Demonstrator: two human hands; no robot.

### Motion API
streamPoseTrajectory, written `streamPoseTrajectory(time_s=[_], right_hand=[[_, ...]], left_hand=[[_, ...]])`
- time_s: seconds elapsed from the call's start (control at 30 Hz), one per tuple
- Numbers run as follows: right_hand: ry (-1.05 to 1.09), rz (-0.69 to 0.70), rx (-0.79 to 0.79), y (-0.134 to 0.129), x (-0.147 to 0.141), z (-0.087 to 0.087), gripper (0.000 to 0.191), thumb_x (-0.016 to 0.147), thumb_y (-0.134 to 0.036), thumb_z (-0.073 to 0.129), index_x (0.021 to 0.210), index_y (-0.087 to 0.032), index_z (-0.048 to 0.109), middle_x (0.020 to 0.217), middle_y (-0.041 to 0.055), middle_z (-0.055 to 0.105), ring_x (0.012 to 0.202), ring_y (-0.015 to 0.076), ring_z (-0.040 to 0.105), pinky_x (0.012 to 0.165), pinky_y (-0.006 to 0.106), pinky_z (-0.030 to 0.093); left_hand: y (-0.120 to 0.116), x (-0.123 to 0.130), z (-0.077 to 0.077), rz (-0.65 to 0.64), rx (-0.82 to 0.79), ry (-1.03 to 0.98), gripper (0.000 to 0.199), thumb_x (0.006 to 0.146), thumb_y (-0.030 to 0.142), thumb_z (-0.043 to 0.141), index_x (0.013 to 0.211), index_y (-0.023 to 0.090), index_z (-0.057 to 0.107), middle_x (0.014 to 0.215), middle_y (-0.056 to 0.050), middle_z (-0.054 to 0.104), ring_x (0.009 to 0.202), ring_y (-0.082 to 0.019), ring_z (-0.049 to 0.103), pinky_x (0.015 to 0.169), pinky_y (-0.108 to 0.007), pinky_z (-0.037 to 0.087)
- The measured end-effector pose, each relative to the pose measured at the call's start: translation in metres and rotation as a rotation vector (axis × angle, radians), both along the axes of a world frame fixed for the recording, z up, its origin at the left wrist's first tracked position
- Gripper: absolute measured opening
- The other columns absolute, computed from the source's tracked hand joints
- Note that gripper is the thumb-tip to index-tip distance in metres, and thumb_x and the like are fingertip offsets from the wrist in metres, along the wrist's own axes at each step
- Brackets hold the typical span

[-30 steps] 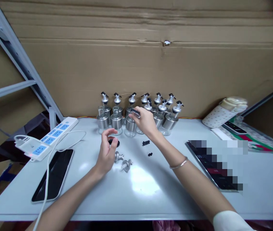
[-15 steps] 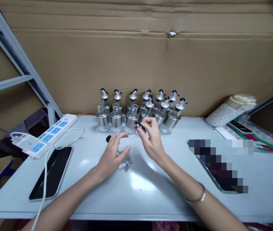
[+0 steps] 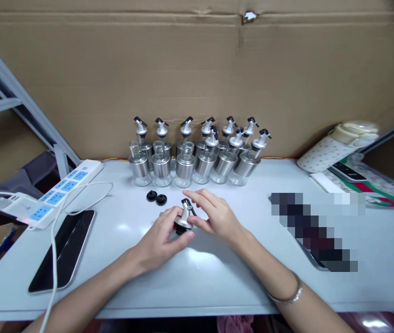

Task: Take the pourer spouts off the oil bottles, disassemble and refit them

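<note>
A pour spout (image 3: 183, 221) stands upright in my left hand (image 3: 160, 240), silver with a black flip lever on top and a black base. My left thumb and fingers are closed around its lower part. My right hand (image 3: 217, 216) is at its right side, index finger stretched out above the lever and thumb apart from it, the thumb tip at the spout's silver body. Two round black stoppers (image 3: 156, 197) lie on the table behind my left hand. Beyond them are bottles without spouts (image 3: 185, 166), glass with steel sleeves, and several bottles fitted with spouts (image 3: 247, 164).
A power strip (image 3: 56, 196) with white cables and a dark tablet (image 3: 63, 249) lie at the left. At the right are a tilted spotted flask (image 3: 335, 145), a phone (image 3: 349, 171) and a blurred-out dark object (image 3: 315, 231). A cardboard wall (image 3: 130, 69) rises behind the bottles.
The small black part in my right fingers is no longer seen there. A pour spout is now upright in my left hand, which was empty. Both hands have come together; two black stoppers now show.
</note>
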State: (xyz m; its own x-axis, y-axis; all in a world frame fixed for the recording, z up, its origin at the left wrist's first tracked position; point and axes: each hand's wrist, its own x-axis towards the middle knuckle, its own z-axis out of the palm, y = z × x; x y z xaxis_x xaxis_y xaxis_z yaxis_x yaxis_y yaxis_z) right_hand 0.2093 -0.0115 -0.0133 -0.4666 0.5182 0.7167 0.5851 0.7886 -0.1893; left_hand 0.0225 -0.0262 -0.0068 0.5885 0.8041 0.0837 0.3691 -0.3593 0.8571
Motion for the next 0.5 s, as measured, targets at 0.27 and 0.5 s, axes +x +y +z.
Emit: streamPoseTrajectory(time_s=[0.27,0.5], right_hand=[[0.045,-0.035,0.085,-0.001,0.001,0.0,0.044,0.101,-0.033,0.022,0.086,-0.014,0.059,0.069,0.0073,0.061,0.061,0.0155,0.056,0.055,0.026,0.044],[0.281,-0.342,-0.232,0.011,0.03,0.012,0.037,0.095,-0.032,0.033,0.06,-0.022,0.034,0.053,-0.0029,0.037,0.049,0.0116,0.038,0.051,0.025,0.031]], left_hand=[[0.001,0.0,0.002,-0.173,-0.071,0.0,0.023,0.088,0.041,0.046,0.083,0.02,0.04,0.077,0.002,0.039,0.069,-0.014,0.038,0.067,-0.027,0.034],[0.005,-0.004,0.001,-0.099,-0.16,-0.139,0.024,0.091,0.044,0.047,0.091,0.02,0.043,0.083,0.001,0.048,0.072,-0.014,0.046,0.07,-0.028,0.039]])
